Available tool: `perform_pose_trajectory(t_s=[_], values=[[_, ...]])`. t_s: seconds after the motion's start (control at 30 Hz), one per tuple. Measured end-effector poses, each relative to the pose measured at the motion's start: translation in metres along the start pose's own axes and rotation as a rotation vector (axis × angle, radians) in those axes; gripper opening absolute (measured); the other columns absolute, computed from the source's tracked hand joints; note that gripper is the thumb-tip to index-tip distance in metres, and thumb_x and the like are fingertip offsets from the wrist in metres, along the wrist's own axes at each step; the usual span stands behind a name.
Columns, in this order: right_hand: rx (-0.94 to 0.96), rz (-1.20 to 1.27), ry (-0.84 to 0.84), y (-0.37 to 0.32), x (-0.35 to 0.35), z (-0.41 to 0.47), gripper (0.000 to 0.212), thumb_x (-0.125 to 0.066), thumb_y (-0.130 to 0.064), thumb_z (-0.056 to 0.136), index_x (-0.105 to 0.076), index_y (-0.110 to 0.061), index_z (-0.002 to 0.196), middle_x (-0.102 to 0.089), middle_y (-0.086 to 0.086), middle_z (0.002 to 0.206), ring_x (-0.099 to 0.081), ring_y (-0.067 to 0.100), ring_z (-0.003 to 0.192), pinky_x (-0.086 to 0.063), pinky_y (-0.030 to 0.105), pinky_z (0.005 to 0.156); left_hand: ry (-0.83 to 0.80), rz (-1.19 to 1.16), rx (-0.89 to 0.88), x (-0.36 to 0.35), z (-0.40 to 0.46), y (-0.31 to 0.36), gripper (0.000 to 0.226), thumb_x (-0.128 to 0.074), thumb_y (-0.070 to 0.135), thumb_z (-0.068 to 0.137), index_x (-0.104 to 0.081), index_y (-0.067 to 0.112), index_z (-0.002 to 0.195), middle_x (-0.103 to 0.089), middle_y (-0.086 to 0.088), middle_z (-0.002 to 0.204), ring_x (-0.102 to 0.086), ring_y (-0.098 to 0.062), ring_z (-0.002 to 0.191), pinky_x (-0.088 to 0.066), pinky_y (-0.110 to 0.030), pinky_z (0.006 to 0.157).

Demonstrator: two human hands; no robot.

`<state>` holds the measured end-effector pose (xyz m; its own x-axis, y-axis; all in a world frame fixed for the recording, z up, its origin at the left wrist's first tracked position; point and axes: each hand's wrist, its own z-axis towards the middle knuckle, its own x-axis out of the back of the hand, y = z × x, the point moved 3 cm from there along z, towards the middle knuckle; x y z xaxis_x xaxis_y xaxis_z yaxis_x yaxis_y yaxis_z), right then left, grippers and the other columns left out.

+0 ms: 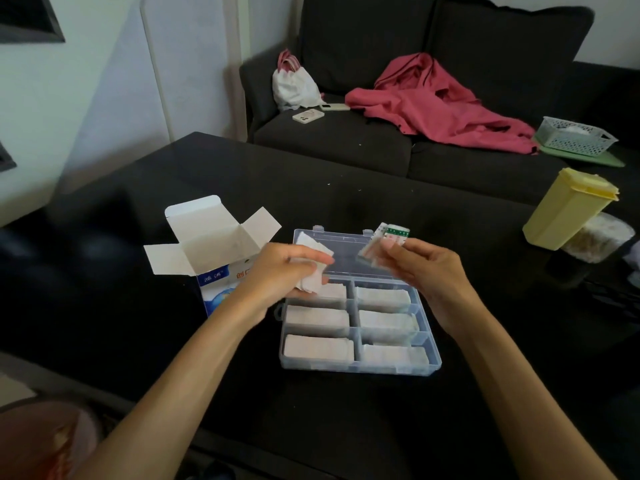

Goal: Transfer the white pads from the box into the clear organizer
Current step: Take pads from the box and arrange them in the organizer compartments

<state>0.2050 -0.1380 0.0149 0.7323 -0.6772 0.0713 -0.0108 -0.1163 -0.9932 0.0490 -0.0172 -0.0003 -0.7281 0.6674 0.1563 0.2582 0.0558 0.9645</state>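
Observation:
An open white and blue cardboard box [207, 247] stands on the dark table, flaps spread, left of a clear organizer [431, 355]. White pads [317, 318] fill several organizer compartments. Above the organizer's back left corner, my left hand [285, 268] grips a stack of white pads [313, 245]. Over the organizer's raised lid, my right hand [426, 263] pinches a small bundle of pads [386, 244] with green and pink printed wrappers.
A yellow lidded container [568, 209] stands at the right on the black table [346, 410], with a clear jar [599, 239] behind it. A dark sofa [346, 140] beyond holds a pink garment, white bag, phones and a mesh basket [575, 135].

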Motion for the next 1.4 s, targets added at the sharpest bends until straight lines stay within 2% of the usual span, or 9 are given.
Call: perform_pose_trajectory(t_s=[0.17,0.23,0.37,0.47,0.57,0.73,0.97,1.17,1.4], values=[[-0.146,0.200,-0.116,-0.008,0.001,0.003,0.031,-0.044,-0.028,0.096,-0.065,-0.006,0.102,-0.072,0.010,0.099,-0.070,0.019,0.089,-0.057,0.023,0.072,0.099,-0.062,0.008,0.018,0.004,-0.003,0.025,-0.059,0.008,0.091,-0.067,0.018,0.112,-0.054,-0.002,0.127,-0.065,-0.020,0.095,-0.057,-0.023,0.066],[-0.150,0.037,-0.146,-0.010,0.004,0.005,0.031,-0.054,-0.038,0.089,-0.067,-0.010,0.096,-0.073,0.007,0.095,-0.071,0.016,0.085,-0.056,0.019,0.066,0.097,-0.056,0.011,0.020,0.003,-0.005,0.025,-0.058,0.007,0.091,-0.067,0.018,0.110,-0.053,-0.002,0.127,-0.065,-0.021,0.097,-0.057,-0.024,0.067],[-0.068,-0.408,-0.140,-0.010,0.014,0.014,0.006,-0.069,-0.018,0.080,-0.068,-0.014,0.084,-0.066,0.008,0.097,-0.064,0.014,0.084,-0.051,0.017,0.061,0.067,-0.044,0.023,0.018,0.002,-0.007,0.023,-0.059,0.007,0.090,-0.068,0.023,0.104,-0.051,0.001,0.128,-0.061,-0.023,0.105,-0.057,-0.025,0.069],[-0.001,-0.646,-0.193,-0.015,0.025,0.020,0.018,-0.070,-0.016,0.079,-0.061,-0.018,0.094,-0.067,0.002,0.089,-0.065,0.009,0.077,-0.048,0.016,0.060,0.045,-0.027,0.027,0.015,0.003,-0.008,0.023,-0.060,0.008,0.090,-0.068,0.023,0.105,-0.051,0.000,0.130,-0.060,-0.025,0.110,-0.057,-0.026,0.072],[0.025,-0.733,-0.310,-0.017,0.034,0.023,0.033,-0.068,-0.016,0.082,-0.051,-0.023,0.109,-0.069,-0.005,0.084,-0.066,0.004,0.076,-0.048,0.015,0.060,0.019,-0.029,0.017,0.009,0.004,-0.007,0.022,-0.059,0.009,0.091,-0.068,0.027,0.101,-0.051,0.000,0.129,-0.060,-0.024,0.110,-0.057,-0.025,0.070],[0.111,-0.854,-0.431,-0.017,0.039,0.030,0.016,-0.057,-0.015,0.090,-0.060,-0.016,0.106,-0.062,-0.005,0.096,-0.060,0.004,0.088,-0.044,0.014,0.066,0.003,-0.005,0.022,0.002,0.007,-0.007,0.023,-0.060,0.011,0.091,-0.067,0.028,0.106,-0.049,0.001,0.131,-0.058,-0.024,0.111,-0.058,-0.028,0.076],[0.242,-0.975,-0.453,0.005,0.030,0.045,0.020,-0.055,-0.017,0.092,-0.066,-0.011,0.107,-0.064,0.001,0.110,-0.057,0.008,0.095,-0.047,0.021,0.084,0.014,0.010,0.040,-0.003,0.012,-0.010,0.025,-0.060,0.011,0.091,-0.067,0.027,0.108,-0.048,0.000,0.135,-0.059,-0.024,0.111,-0.058,-0.026,0.071],[0.318,-1.108,-0.561,0.016,0.018,0.052,0.024,-0.053,-0.016,0.093,-0.066,-0.010,0.111,-0.060,-0.003,0.104,-0.051,0.003,0.083,-0.039,0.009,0.069,0.010,-0.006,0.045,-0.004,0.011,-0.009,0.025,-0.060,0.010,0.091,-0.066,0.026,0.109,-0.048,0.000,0.134,-0.062,-0.021,0.104,-0.057,-0.022,0.065],[0.289,-1.163,-0.603,0.019,0.019,0.056,0.024,-0.054,-0.020,0.092,-0.066,-0.014,0.112,-0.058,-0.008,0.099,-0.051,0.005,0.083,-0.042,0.012,0.074,-0.017,-0.028,0.039,-0.003,0.011,-0.009,0.031,-0.058,0.010,0.092,-0.061,0.028,0.116,-0.050,0.001,0.129,-0.064,-0.019,0.096,-0.058,-0.024,0.067]])
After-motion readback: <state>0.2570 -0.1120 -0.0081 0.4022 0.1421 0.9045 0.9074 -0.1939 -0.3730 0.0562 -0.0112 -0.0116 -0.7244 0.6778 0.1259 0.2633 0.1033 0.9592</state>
